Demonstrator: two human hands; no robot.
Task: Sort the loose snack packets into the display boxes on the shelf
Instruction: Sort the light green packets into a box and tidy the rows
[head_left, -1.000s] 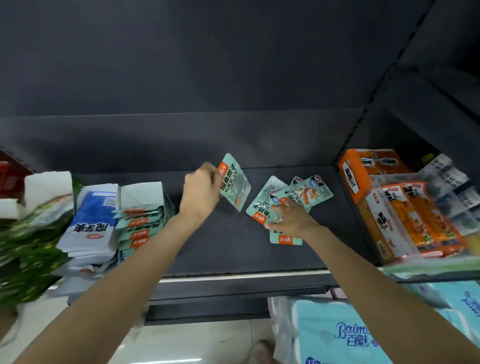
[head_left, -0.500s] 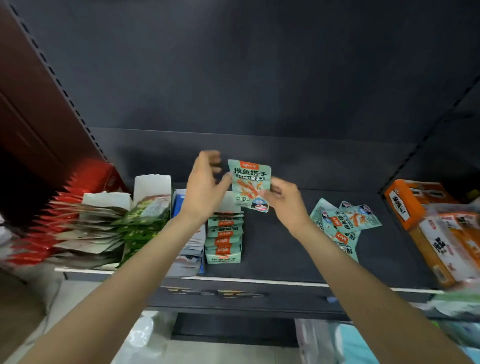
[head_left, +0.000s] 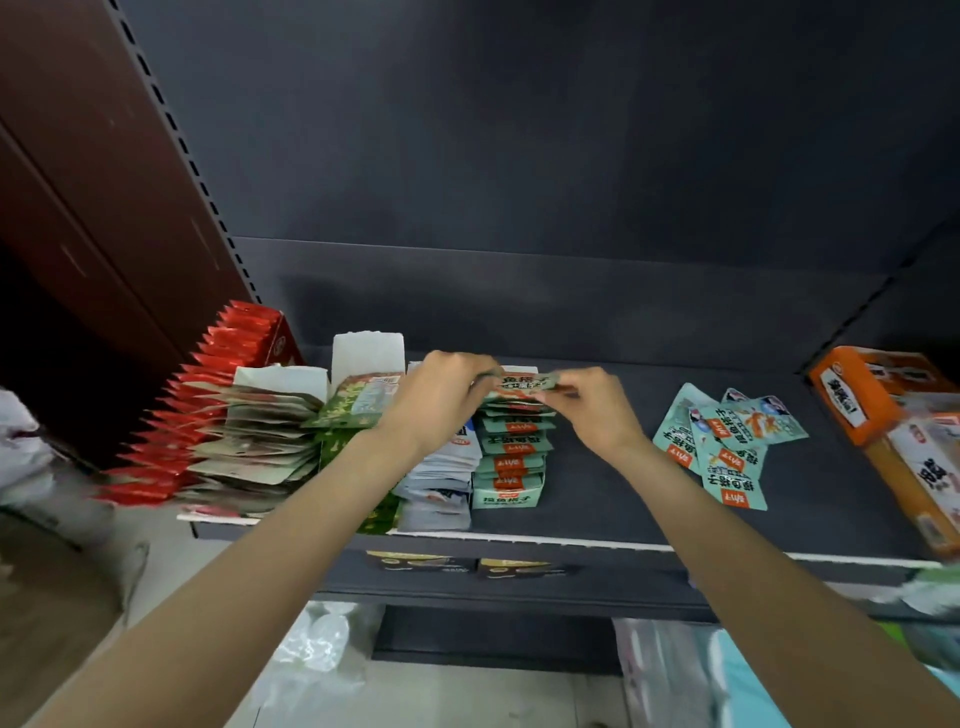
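A teal snack packet (head_left: 524, 383) with an orange label is held at the back of the teal display box (head_left: 508, 496), which holds a row of like packets. My left hand (head_left: 441, 402) pinches its left edge and my right hand (head_left: 592, 408) pinches its right edge. The packet tilts backward over the row. Several loose teal packets (head_left: 727, 441) lie in a heap on the dark shelf (head_left: 613, 499) to the right of my right hand.
Left of the teal box stand boxes of white-blue packets (head_left: 441, 478), green packets (head_left: 358, 405), grey-brown packets (head_left: 254, 441) and red packets (head_left: 208, 395). Orange boxes (head_left: 883, 415) sit at the far right. The shelf's white front edge (head_left: 623, 544) runs below.
Both hands lowered the teal packet from upright in the air down to the back of the teal box's row. The view shifted slightly left.
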